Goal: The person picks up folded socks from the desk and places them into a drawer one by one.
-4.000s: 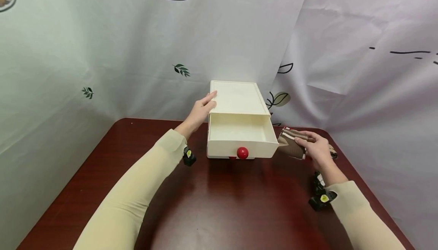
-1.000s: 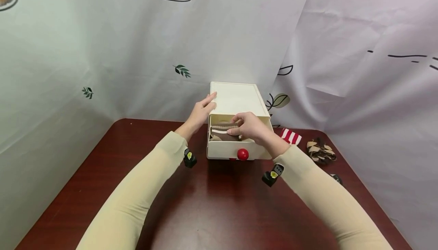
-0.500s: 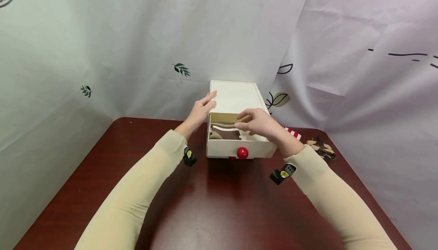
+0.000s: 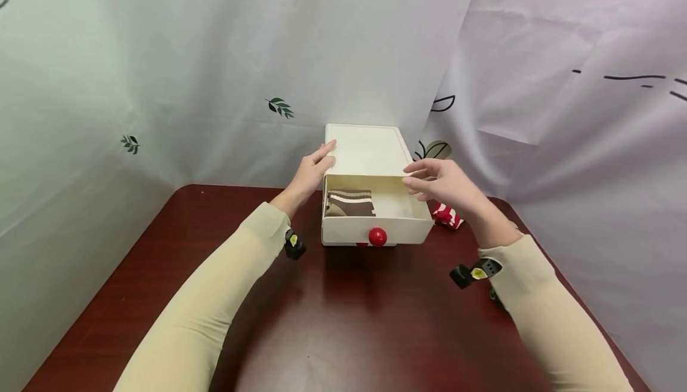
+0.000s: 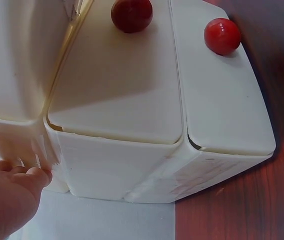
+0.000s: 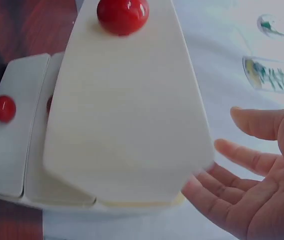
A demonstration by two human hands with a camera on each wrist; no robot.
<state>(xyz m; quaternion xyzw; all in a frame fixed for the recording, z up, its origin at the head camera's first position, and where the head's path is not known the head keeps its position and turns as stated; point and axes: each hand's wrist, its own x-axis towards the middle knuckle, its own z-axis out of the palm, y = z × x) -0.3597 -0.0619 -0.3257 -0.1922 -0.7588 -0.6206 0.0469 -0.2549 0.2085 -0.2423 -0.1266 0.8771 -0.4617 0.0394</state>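
Observation:
A white drawer cabinet (image 4: 367, 148) with red knobs stands near the back of the table, its top drawer (image 4: 402, 230) pulled out. In the left part of that drawer lies a folded brown sock (image 4: 353, 203) with pale stripes. My left hand (image 4: 306, 178) rests against the cabinet's left side, fingertips at its top edge. By the drawer's right edge is my right hand (image 4: 442, 184), with nothing in it. Its fingers are loosely spread in the right wrist view, beside the drawer front (image 6: 126, 110). A red-and-white striped sock (image 4: 448, 216) lies right of the cabinet, below the right hand.
The dark red wooden table (image 4: 322, 320) carries everything. At its right side, the right forearm covers most of a patterned cloth item and part of a dark object (image 4: 496, 298). White printed curtains (image 4: 214, 82) hang close behind the cabinet and along both sides.
My right hand carried the brown sock from the right into the drawer and let go of it there. It then moved back rightward to the drawer's edge. The left hand stayed put.

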